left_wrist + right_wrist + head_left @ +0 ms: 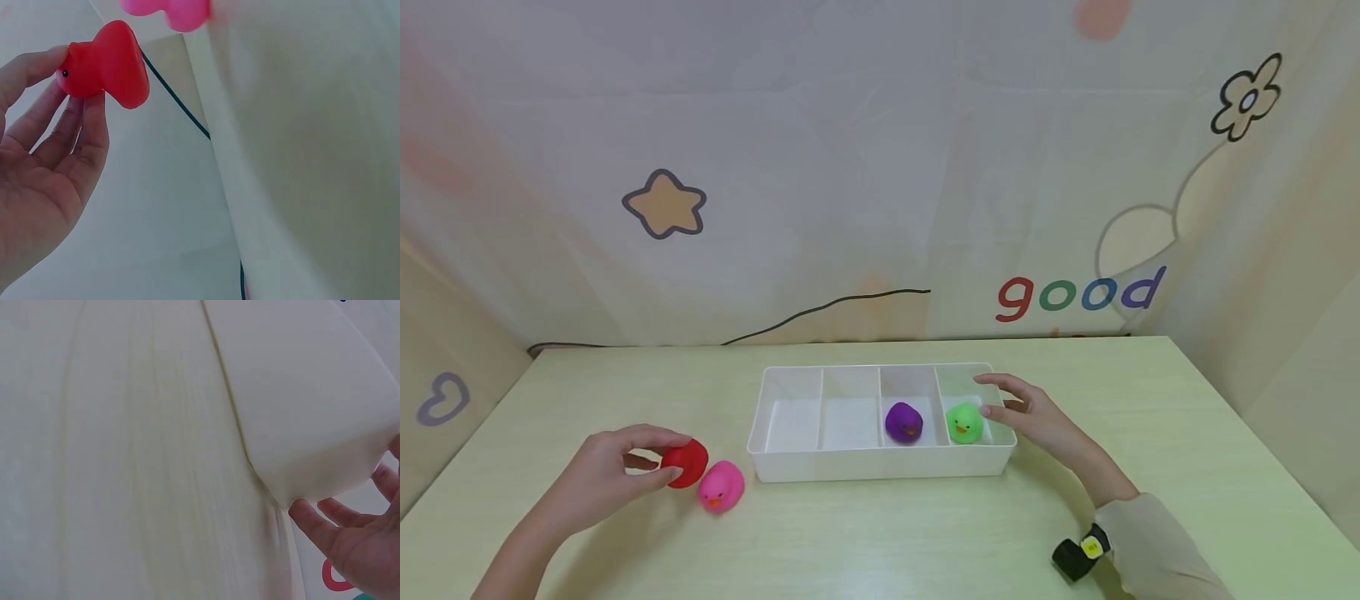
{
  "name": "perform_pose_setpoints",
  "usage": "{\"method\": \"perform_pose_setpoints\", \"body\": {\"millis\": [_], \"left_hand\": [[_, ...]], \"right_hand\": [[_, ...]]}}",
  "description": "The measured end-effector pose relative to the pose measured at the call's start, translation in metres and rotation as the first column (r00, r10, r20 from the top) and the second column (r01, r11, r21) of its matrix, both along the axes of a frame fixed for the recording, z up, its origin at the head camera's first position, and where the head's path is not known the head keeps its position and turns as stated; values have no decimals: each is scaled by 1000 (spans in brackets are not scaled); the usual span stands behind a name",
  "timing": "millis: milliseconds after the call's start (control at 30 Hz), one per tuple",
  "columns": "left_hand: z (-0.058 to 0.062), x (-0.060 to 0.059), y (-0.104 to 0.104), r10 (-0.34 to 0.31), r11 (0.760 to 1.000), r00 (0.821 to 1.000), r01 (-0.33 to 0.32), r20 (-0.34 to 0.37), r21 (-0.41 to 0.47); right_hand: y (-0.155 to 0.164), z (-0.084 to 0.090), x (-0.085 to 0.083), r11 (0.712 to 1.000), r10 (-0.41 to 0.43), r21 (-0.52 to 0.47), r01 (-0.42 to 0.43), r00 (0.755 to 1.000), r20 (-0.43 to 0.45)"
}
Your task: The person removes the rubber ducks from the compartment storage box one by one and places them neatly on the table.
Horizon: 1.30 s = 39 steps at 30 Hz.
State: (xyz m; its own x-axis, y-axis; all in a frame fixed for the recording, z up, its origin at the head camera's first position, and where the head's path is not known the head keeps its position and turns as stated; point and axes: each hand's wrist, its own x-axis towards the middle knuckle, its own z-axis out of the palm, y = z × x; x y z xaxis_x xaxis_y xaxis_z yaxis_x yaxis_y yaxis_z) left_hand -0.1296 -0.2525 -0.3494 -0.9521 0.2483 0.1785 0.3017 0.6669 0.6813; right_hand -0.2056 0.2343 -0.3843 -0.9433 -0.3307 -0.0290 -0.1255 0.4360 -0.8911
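Note:
My left hand [613,471] pinches a red rubber duck [103,65] by its head, between thumb and fingertips, with its flat base turned outward in the left wrist view. Beside it a pink rubber duck [721,487] sits on the table. My right hand [1033,415] is at the right end of a white divided tray [880,464], its thumb and forefinger reaching over the rim, spread apart. Close to that thumb, a green rubber duck [964,423] sits in the rightmost compartment. Other fingers [315,525] show low beside the tray's outer end wall in the right wrist view.
A purple rubber duck [904,422] occupies the compartment left of the green one. Two compartments on the tray's left show bare floors. A black wrist device [1078,554] hangs at the right sleeve [1157,546]. A printed curtain [850,167] stands behind the table [880,542].

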Motion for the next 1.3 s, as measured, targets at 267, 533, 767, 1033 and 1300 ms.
{"method": "perform_pose_setpoints", "body": {"millis": [267,533,767,1033,1300], "left_hand": [[-11,1,-13,12,1000,980,-12,198,0],[-16,-2,-18,-4,999,973,12,232,-30],[-18,-4,-18,-34,998,970,47,242,-50],[-19,-6,-19,-46,995,967,66,251,-71],[-19,-9,-20,-57,995,952,77,301,-55]], "right_hand": [[0,0,0,1000,0,-4,0,1000,6],[1,1,1,1000,3,-5,-4,1000,-9],[1,3,2,1000,6,6,-6,1000,-9],[0,1,0,1000,-1,5,1,1000,0],[0,2,0,1000,5,-5,-5,1000,6]]}}
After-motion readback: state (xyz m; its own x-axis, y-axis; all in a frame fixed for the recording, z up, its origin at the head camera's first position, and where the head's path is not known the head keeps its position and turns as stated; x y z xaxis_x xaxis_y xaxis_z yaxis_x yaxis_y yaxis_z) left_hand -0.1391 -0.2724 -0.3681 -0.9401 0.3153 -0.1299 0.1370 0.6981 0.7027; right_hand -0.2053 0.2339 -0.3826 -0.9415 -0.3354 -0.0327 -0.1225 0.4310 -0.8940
